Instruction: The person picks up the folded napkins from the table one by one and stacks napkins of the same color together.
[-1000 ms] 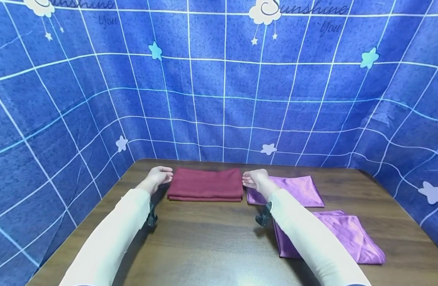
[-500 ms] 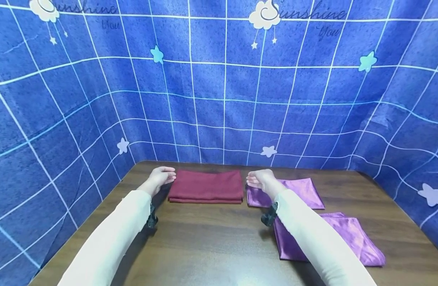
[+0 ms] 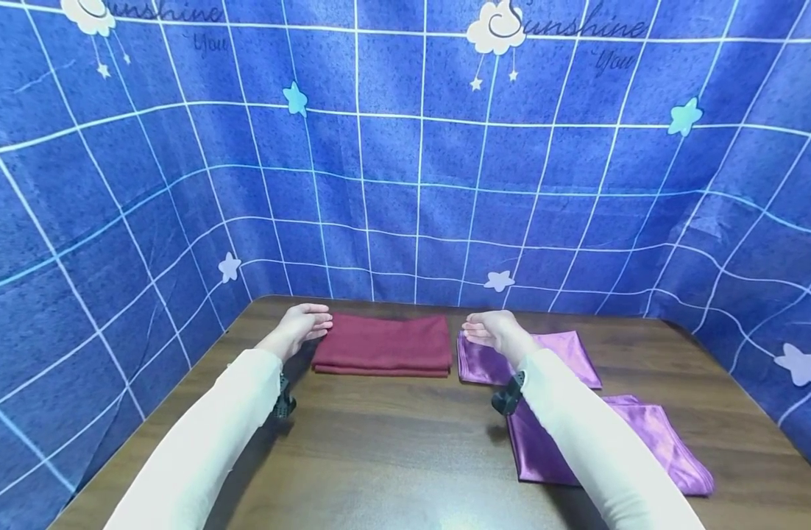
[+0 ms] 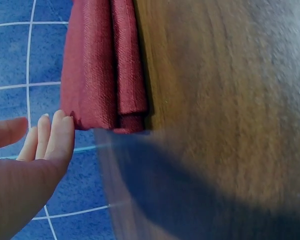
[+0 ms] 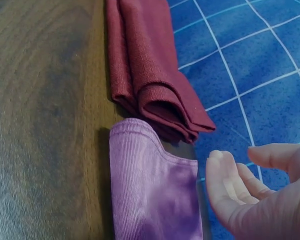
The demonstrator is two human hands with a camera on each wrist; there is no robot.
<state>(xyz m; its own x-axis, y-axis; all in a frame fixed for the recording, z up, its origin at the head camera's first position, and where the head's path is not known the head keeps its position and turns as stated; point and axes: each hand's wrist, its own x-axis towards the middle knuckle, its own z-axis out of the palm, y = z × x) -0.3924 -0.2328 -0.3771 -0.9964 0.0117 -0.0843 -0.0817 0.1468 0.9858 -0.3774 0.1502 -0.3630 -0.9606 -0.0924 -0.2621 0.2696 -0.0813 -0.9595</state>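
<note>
A dark red cloth (image 3: 385,344), folded into a flat rectangle, lies near the table's back edge. At its left end is my left hand (image 3: 298,329), fingers extended and nothing held; in the left wrist view the fingertips (image 4: 65,122) meet the cloth's corner, though contact is unclear. My right hand (image 3: 498,333) hovers right of the red cloth, above a folded purple cloth (image 3: 571,355), with relaxed fingers and a bare palm. In the right wrist view, the red cloth's (image 5: 150,55) end shows rolled layers, and a gap separates it from that hand.
A second folded purple cloth (image 3: 650,442) lies nearer on the right, partly covered by my right sleeve (image 3: 578,434). Blue curtain (image 3: 412,162) with white grid lines stands behind and beside the wooden table (image 3: 392,434).
My right hand has drawn away to the right from the red cloth's right end. The left hand has shifted slightly right over its left end. The cloths stay in place.
</note>
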